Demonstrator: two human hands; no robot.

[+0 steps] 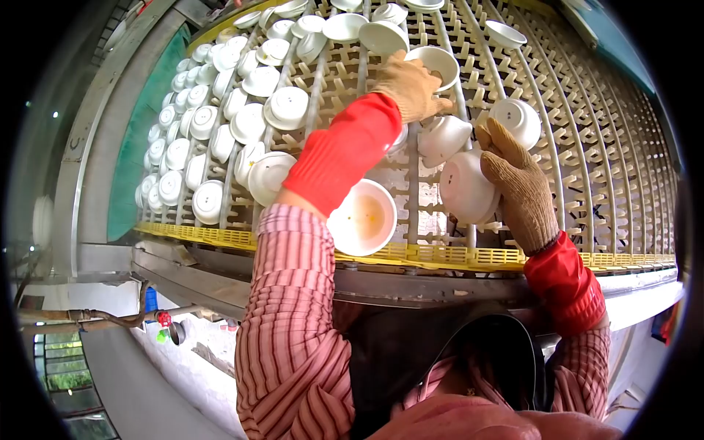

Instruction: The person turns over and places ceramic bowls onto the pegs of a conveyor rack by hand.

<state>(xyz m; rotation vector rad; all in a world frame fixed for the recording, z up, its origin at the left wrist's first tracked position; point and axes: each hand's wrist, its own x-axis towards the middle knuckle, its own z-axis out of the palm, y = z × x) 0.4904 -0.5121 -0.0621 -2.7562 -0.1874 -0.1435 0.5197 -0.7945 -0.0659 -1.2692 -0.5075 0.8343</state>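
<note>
White bowl: is lying tilted on the pegged belt, touching the right hand.
Right hand: is resting its thumb against that bowl's side, fingers lying close together beside an upturned bowl; a firm pinch is not showing.
Left hand: is holding its fingers bent at the rim of a far bowl; whether they are pinching it, I cannot tell.
Weight and stiffness: the bowls are looking rigid, probably ceramic, and are likely feeling light to moderate.
Slip: smooth sides are probably sliding easily if wet, though the knit gloves are likely adding grip.
Fragility: rims are presumably chipping if knocked together.
Best hold: thumb inside the rim, fingers supporting the outer wall, would be suiting a bowl.
Stained bowl: is sitting mouth up, showing yellowish residue, so its inside is perhaps feeling slick.
</note>
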